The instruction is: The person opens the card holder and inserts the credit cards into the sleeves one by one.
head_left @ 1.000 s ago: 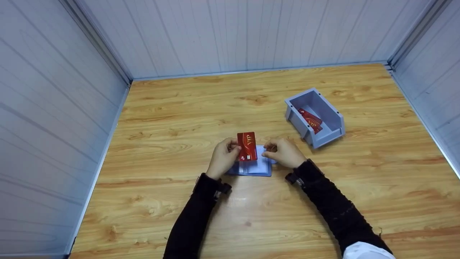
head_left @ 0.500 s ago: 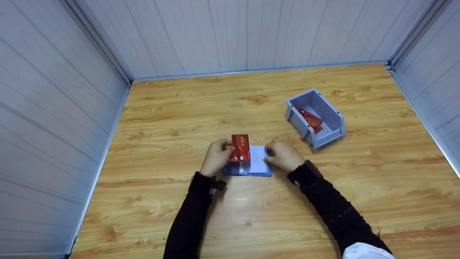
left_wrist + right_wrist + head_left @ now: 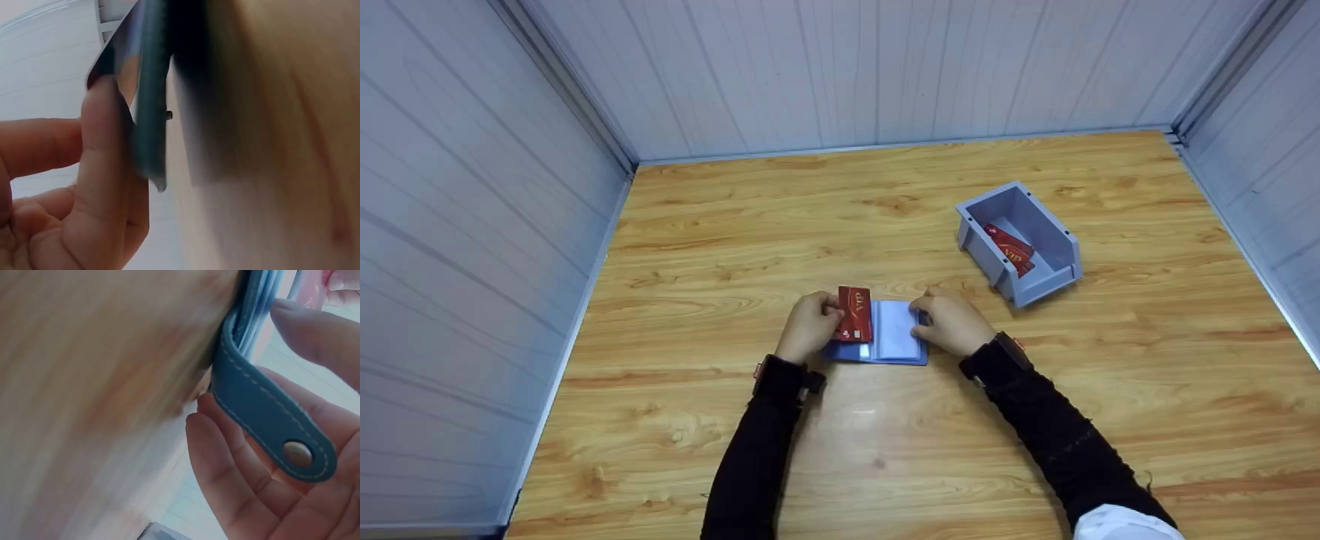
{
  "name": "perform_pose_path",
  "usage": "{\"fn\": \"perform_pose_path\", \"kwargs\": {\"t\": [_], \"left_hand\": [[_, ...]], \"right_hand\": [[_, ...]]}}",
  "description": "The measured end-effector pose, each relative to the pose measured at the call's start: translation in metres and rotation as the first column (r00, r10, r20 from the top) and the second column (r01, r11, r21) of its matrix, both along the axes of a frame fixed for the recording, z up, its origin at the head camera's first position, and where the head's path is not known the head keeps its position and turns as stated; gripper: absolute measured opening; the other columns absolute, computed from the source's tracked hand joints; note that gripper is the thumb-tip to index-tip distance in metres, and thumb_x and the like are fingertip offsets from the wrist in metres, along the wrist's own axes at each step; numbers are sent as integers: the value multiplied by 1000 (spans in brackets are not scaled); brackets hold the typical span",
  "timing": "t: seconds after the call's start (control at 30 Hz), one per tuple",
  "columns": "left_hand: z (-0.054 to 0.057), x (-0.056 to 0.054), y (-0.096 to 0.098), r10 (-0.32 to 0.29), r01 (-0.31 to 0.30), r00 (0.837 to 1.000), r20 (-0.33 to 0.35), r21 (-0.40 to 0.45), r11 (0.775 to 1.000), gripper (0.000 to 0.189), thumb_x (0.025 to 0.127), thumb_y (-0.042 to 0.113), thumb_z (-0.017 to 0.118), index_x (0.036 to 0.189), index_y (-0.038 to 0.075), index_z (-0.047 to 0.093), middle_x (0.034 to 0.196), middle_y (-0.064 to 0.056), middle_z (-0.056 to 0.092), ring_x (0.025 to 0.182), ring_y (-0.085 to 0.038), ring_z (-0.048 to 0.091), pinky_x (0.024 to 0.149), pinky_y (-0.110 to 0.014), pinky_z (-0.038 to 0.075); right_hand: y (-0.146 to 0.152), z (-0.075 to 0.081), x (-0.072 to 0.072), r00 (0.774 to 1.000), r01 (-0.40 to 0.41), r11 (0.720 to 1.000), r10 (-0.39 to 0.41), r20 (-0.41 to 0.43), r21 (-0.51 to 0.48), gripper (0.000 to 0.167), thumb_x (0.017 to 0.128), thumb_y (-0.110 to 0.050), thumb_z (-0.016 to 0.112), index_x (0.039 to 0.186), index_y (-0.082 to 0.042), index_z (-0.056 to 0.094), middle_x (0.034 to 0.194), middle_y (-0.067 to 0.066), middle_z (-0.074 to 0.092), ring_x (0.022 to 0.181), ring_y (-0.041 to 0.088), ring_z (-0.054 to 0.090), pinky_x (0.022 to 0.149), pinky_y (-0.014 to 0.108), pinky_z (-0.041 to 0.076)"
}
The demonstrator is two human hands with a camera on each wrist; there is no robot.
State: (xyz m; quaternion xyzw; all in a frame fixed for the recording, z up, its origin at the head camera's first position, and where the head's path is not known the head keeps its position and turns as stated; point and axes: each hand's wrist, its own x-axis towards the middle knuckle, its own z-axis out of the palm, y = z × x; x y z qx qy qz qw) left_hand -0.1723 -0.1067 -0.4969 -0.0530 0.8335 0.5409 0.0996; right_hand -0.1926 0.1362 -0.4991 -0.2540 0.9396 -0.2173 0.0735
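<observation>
A red VIP card [image 3: 855, 311] is pinched between the thumb and fingers of my left hand [image 3: 808, 328]. It lies over the left half of an open blue card holder [image 3: 898, 334], whose clear sleeves show on the right half. My right hand [image 3: 955, 324] grips the holder's right edge, thumb by the sleeve edges. The right wrist view shows the holder's stitched strap [image 3: 261, 396] with a metal snap, hanging loose in front of the curled fingers. In the left wrist view the cover [image 3: 152, 107] appears edge-on beside the left thumb; the card's face is hidden there.
A grey open-front bin [image 3: 1041, 226] stands to the right, beyond my right hand, with several red cards [image 3: 1011, 251] inside. Pale panel walls [image 3: 840, 75] close off the back and both sides of the wooden table [image 3: 720, 247].
My left hand has moved left and lowered the card from above the holder's middle onto its left half. My right hand has closed on the holder's right edge.
</observation>
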Motion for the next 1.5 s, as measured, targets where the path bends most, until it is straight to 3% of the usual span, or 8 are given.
{"fn": "perform_pose_path", "kwargs": {"t": [0.2,0.43,0.67,0.83,0.93,1.17,1.5], "left_hand": [[-1,2,5,-16,16,1000,-1,11,1000,15,90,-1,59,103,-5,64,79,-3,58,66,-12,58,59,-26,58],[-2,4,8,-49,48,999,23,68,997,14,91,-1,58,105,-6,60,81,-5,58,66,-13,60,62,-28,59],[-2,6,9,-78,76,997,22,72,994,15,89,-2,56,104,-7,58,79,-4,55,64,-13,60,60,-29,60],[-2,6,8,-75,73,996,39,62,995,14,88,-3,57,101,-7,57,79,-4,54,60,-13,59,58,-29,60],[-3,6,8,-65,62,997,43,67,996,14,88,-4,56,101,-6,55,81,-4,54,62,-14,60,60,-30,60],[-2,7,10,-79,77,996,50,31,997,11,89,-1,55,98,-2,50,78,-4,55,60,-14,60,59,-29,59],[-4,8,13,-89,84,992,85,65,994,11,88,-3,55,98,-5,51,73,-3,56,53,-11,62,56,-28,59]], "right_hand": [[0,0,0,1000,4,1000,-4,19,4,40,81,-22,77,114,0,70,117,19,66,108,33,59,98,48,46],[0,1,0,1000,10,1000,-11,22,10,40,82,-22,77,115,-1,70,129,23,62,127,40,52,110,53,37],[1,0,0,1000,6,1000,-6,10,3,39,82,-21,77,114,0,70,127,23,63,125,40,53,109,52,38],[1,0,1,1000,-1,1000,1,-2,-3,38,81,-21,77,113,0,70,108,16,66,101,32,59,92,46,47],[1,-1,1,1000,2,1000,-2,0,-2,38,81,-22,77,112,0,70,97,11,61,85,24,52,79,41,45],[1,-1,0,1000,0,1000,1,-6,10,39,81,-23,77,113,-2,70,103,12,64,93,26,56,86,44,46],[1,-1,0,1000,7,1000,-8,24,16,41,83,-24,76,116,-1,69,116,17,65,108,31,58,99,49,43]]}}
